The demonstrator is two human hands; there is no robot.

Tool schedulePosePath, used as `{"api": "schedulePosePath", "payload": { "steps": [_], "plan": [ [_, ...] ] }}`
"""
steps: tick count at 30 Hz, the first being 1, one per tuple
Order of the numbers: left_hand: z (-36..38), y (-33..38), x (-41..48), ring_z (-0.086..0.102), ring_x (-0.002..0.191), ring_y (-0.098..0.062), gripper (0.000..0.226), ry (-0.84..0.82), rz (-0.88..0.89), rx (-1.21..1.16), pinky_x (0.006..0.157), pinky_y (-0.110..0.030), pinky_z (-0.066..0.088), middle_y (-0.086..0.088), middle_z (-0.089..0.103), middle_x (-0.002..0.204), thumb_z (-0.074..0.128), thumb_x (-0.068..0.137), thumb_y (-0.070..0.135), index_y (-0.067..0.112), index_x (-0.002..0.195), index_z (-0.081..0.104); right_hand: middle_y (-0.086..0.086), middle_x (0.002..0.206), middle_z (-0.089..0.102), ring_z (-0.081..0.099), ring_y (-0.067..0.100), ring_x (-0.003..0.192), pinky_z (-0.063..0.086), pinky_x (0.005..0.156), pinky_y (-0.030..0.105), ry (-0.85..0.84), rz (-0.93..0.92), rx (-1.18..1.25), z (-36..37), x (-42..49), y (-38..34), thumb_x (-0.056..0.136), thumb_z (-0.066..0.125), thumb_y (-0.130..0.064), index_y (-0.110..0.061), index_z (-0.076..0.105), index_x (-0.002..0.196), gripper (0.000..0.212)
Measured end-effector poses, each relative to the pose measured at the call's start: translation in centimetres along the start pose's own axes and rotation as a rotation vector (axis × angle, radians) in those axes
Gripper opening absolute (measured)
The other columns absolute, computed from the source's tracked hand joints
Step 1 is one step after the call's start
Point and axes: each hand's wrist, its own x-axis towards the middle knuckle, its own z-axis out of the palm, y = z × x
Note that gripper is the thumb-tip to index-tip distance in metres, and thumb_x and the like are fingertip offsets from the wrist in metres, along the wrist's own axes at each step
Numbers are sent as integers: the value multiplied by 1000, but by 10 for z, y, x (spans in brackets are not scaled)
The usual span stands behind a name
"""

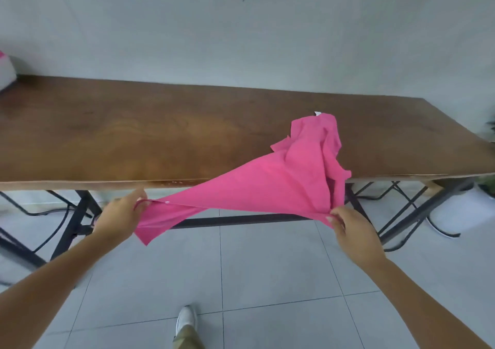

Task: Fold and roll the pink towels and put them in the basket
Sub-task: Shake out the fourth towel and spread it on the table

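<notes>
A pink towel (270,185) stretches from the wooden table (160,134) out over its front edge. Its far part lies crumpled on the tabletop at the right, with a small white tag at the far tip. My left hand (122,213) pinches one near corner, and a loose flap hangs below that hand. My right hand (348,226) pinches the other near corner. Both hands are in front of the table edge, above the floor. A white basket (6,74) with something pink in it shows only partly at the far left edge.
The long table stands against a pale wall on black metal legs (77,214). A white object (460,209) sits on the tiled floor under the right end, and a plant (490,185) pokes in at the right edge. My white shoe (186,319) is below.
</notes>
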Motion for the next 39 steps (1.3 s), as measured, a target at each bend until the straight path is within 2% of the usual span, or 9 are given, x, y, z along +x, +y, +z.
{"api": "schedulePosePath", "payload": {
  "steps": [2,10,14,20,29,32,35,37,39],
  "plan": [
    [-2,-5,-27,57,48,-26,7,11,12,-25,49,-37,43,-6,59,58,49,104,29,25,99,51,-6,78,59,55,18,72,44,63,36,18,22,51,0,-19,-1,99,59,-18,-15,62,93,7],
    [-31,-15,-87,61,47,-23,13,11,74,-20,43,-40,50,0,63,62,41,106,40,37,96,49,-11,72,54,51,6,62,33,55,28,149,160,287,-12,-37,-36,106,45,-25,-17,56,107,13],
    [-54,-25,-89,60,60,-27,18,85,83,-13,55,-40,45,-6,65,67,43,106,38,30,95,54,-4,64,56,54,13,57,39,54,36,164,118,295,-18,-37,-56,103,53,-28,-12,55,99,17],
    [-87,-61,-76,59,63,-27,23,35,78,43,57,-38,43,-5,63,68,46,106,34,25,86,55,-1,59,54,52,18,58,45,61,40,50,166,267,-12,-40,-79,92,68,-45,-19,51,68,40],
    [-125,-143,-78,58,62,-25,28,-2,-161,-15,61,-38,45,-8,62,64,57,102,18,12,75,60,-8,53,42,38,10,52,37,57,38,-149,133,268,47,-62,-153,94,61,-48,-21,43,64,44],
    [-141,-165,-82,56,62,-20,23,64,-264,-258,54,-28,46,-9,63,69,61,100,14,4,80,66,-5,56,42,39,11,54,41,59,41,-159,97,272,65,-67,-180,93,48,-57,-19,44,69,45],
    [-155,-190,-81,65,62,-7,15,96,-335,-474,56,-5,48,-14,67,80,65,97,7,-4,88,68,-4,55,43,42,11,53,42,58,39,-131,124,274,72,-71,-210,94,57,-51,-20,46,66,44],
    [-163,-215,-77,71,74,-19,17,79,-361,-578,73,-19,59,-22,70,89,64,98,9,-4,89,69,-7,51,42,41,10,51,39,57,36,-114,163,266,73,-71,-226,92,64,-50,-20,43,60,49],
    [-169,-233,-75,66,80,-36,20,54,-350,-550,81,-40,55,-20,70,84,64,99,14,2,84,71,-8,49,41,39,10,49,37,56,36,-109,195,257,73,-73,-238,90,67,-51,-20,40,56,53]
  ]
}}
